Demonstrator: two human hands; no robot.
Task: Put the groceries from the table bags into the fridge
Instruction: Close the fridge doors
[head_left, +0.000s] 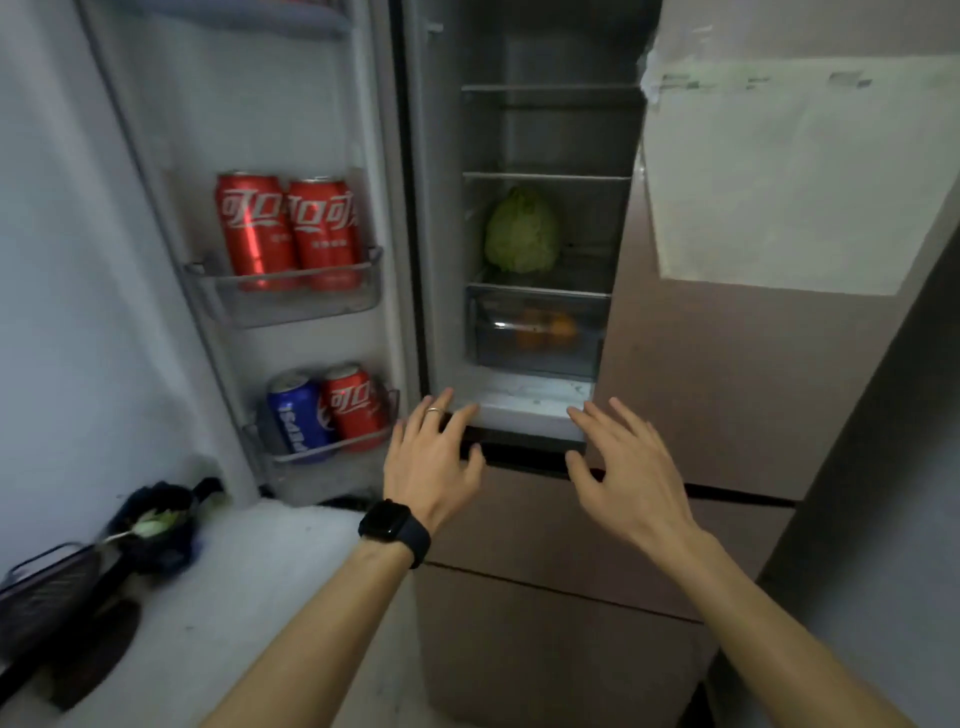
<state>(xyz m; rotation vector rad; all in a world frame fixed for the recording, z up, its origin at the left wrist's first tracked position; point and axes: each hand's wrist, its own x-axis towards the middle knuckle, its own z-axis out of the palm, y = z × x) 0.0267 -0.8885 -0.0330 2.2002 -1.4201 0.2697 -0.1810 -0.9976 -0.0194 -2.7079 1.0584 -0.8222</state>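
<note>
Both hands reach toward the open fridge (441, 234) and hold nothing: the left hand (434, 467) has its fingers spread and nearly straight, and the right hand (628, 467) is spread in the same way just beside it. Their fingertips lie at the bottom lip of the open compartment, though I cannot tell whether they touch it. Directly above the fingertips, between the two hands, sits a clear crisper drawer (488, 332) holding oranges (550, 327), which are blurred behind its front. On the glass shelf above that drawer rests a green cabbage (521, 234), and the higher shelves are dim. Just left of the left hand, the lower door bin (332, 447) carries a blue Pepsi can (296, 415), its name reading upside down, touching a red Coca-Cola can (356, 408) with Chinese lettering. Well above that hand, the upper door bin (291, 306) holds two upright red Coca-Cola cans (254, 228) side by side with the same white Chinese script. Above the right hand, a pale paper sheet (800, 171) is stuck to the shut right door, and its writing is too blurred to read. A dark smartwatch (395, 530) circles the left wrist and a ring (434, 410) sits on one of that hand's fingers. Far left of the left forearm, on a white counter (249, 597), lies a dark bag (161, 525) with something leafy and pale green showing.
</note>
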